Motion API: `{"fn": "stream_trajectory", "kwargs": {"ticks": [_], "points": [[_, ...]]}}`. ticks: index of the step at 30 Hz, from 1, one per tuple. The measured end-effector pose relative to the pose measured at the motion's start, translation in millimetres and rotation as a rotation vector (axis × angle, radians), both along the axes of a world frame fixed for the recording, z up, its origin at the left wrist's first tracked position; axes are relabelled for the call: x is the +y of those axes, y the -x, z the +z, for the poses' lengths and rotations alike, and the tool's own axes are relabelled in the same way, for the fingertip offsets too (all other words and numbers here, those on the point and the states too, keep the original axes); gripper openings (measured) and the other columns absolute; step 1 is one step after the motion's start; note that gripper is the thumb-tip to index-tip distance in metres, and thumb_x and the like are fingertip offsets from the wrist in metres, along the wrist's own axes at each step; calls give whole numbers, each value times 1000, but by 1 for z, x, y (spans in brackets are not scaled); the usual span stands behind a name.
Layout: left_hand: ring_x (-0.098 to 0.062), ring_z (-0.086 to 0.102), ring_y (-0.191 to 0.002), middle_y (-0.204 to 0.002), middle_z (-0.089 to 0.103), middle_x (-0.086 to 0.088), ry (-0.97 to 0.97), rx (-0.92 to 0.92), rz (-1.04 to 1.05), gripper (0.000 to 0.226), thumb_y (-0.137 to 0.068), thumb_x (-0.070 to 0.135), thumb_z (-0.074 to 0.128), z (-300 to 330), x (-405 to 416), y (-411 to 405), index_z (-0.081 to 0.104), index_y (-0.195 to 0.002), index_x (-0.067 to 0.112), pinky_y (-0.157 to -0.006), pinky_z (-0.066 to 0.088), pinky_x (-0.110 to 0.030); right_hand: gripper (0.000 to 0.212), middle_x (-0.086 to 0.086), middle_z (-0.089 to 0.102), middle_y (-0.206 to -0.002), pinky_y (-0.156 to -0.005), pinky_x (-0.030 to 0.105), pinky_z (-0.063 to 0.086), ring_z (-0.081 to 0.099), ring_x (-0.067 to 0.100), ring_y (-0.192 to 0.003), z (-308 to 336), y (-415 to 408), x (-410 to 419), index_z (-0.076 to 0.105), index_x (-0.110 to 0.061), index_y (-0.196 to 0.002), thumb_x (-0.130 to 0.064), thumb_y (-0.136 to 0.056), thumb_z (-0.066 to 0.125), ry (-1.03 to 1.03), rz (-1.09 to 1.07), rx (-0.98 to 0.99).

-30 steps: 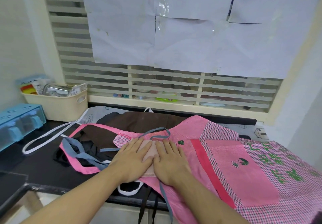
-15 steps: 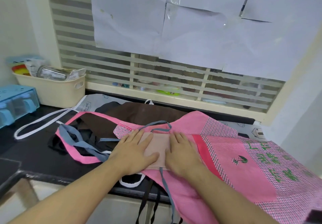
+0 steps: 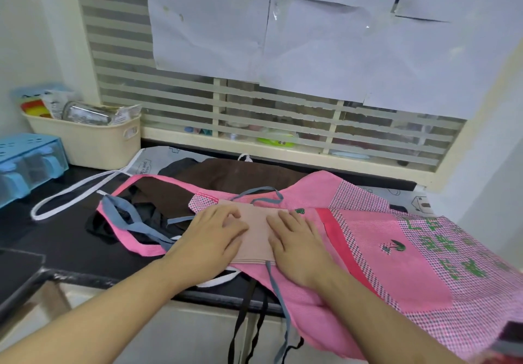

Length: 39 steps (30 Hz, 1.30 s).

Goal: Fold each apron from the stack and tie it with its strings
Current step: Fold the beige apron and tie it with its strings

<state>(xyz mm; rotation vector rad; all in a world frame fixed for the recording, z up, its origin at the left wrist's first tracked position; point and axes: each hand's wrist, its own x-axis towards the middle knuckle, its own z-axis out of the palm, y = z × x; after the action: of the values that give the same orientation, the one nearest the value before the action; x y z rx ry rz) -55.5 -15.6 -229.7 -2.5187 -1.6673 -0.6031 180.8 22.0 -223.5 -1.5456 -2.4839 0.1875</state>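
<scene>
A pink apron (image 3: 396, 250) with checked panels and green embroidery lies spread on the dark counter (image 3: 56, 244), its lower right part hanging over the edge. A folded beige apron (image 3: 254, 230) lies on top of it near the bib. My left hand (image 3: 215, 236) presses flat on the beige fold's left side and my right hand (image 3: 294, 242) presses flat on its right side. Grey-blue strings (image 3: 127, 216) trail left, loop behind the fold, and hang over the counter edge. A brown apron (image 3: 240, 171) and a white-trimmed apron (image 3: 158, 159) lie underneath.
A cream basket (image 3: 93, 143) with packets stands at the back left beside a blue plastic box (image 3: 28, 162). A white strap loop (image 3: 65, 196) lies on the counter. Black strings (image 3: 243, 321) dangle over the front edge. A slatted window with paper sheets is behind.
Both hands have slid apart across the beige fold, exposing more of it between them. The view has shifted slightly.
</scene>
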Motion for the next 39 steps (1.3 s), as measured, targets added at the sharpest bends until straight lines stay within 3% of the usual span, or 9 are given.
{"fn": "stream_trajectory", "kwargs": {"ticks": [2,4,8,13,18,22,28,32,39], "points": [[-6,42,-119,-124,47,16,56,-104,-77,34,-107,43,44,6,-7,5,64,-133,34,-107,36,-26,45,-2,52,-142,-116,35,31,42,21,-135,13,-7,-3,60,-23,-141,-34,-97,59,-6,-17,144],[1,41,-119,-121,50,20,168,-163,-99,32,-106,43,53,9,-12,10,65,-134,33,-109,37,-24,47,-9,55,-125,-103,27,38,49,12,-118,25,-17,-6,68,-27,-131,-28,-84,70,151,56,208],[-2,34,-124,-128,44,24,233,-98,-67,55,-94,62,59,10,-17,12,54,-143,39,-112,34,-23,61,-9,50,-140,-117,28,36,45,11,-132,31,-29,-17,61,-32,-138,-30,-77,65,191,228,33],[-9,35,-119,-129,44,24,226,-18,-17,59,-92,69,52,14,-15,0,52,-145,42,-109,38,-29,47,0,58,-137,-110,36,44,52,19,-127,40,-31,-28,63,-20,-136,-23,-89,61,96,299,-91],[-11,40,-116,-125,48,22,212,20,9,60,-89,72,44,16,-18,-3,56,-141,43,-107,41,-32,22,-7,62,-103,-80,41,56,61,19,-96,31,-28,-31,63,-27,-105,-29,-90,48,-52,244,-134],[-11,48,-110,-117,53,22,179,33,8,50,-88,66,47,22,-21,-7,61,-131,45,-99,46,-32,15,-8,55,-79,-65,39,53,57,20,-77,33,-19,-35,50,-27,-78,-33,-89,42,-143,145,-94],[-10,62,-95,-99,66,16,119,-109,79,19,-93,35,57,21,-15,-6,73,-102,34,-82,50,-32,23,-6,62,-94,-71,40,56,62,23,-88,32,-11,-36,62,-28,-96,-45,-88,48,-149,129,-97],[-8,61,-69,-72,67,7,158,-397,171,22,-97,37,68,25,-16,-1,69,-79,25,-67,51,-34,31,-6,63,-75,-62,35,49,58,12,-71,33,-13,-21,62,-17,-76,-35,-100,57,49,-40,242],[9,65,-81,-86,71,29,295,-491,133,20,-84,36,84,38,-14,7,68,-96,42,-64,44,-8,32,-6,64,-68,-54,17,39,56,4,-61,42,-11,-9,63,-18,-75,-24,-105,55,80,-127,449]]}}
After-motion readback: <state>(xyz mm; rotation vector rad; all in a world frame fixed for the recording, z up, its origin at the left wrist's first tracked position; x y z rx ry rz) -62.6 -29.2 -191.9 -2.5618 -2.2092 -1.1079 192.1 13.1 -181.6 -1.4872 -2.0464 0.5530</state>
